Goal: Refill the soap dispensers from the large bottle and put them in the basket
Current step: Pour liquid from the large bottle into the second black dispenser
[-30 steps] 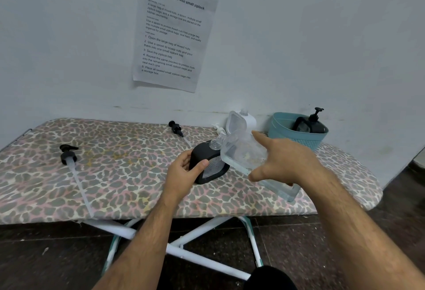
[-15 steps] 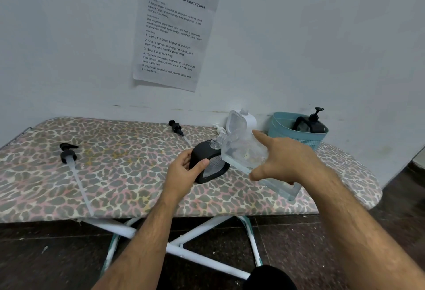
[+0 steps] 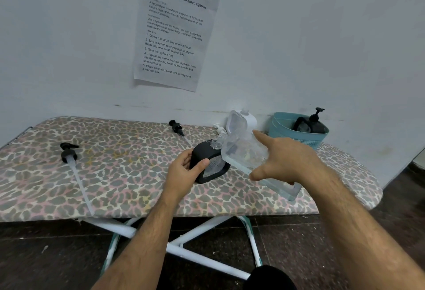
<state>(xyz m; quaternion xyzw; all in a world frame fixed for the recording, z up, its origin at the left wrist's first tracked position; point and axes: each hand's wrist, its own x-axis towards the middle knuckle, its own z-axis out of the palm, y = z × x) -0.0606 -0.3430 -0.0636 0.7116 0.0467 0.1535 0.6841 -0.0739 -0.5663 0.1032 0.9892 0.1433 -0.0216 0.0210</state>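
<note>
Light is soft, even and cool, fairly bright, with no plain source; it seems to come from above. Shadows are faint: a thin one under the paper [image 3: 176, 29] at 12 o'clock and a dark band beneath the board [image 3: 115, 174]. The floor at 6 o'clock is dim. No glare on the wall [image 3: 322, 36]. Wide-angle bending curves the board's edge and stretches the forearms at 5 and 7 o'clock. The clear bottle [image 3: 250, 158] is slightly soft, perhaps motion blur; small print is barely legible.
</note>
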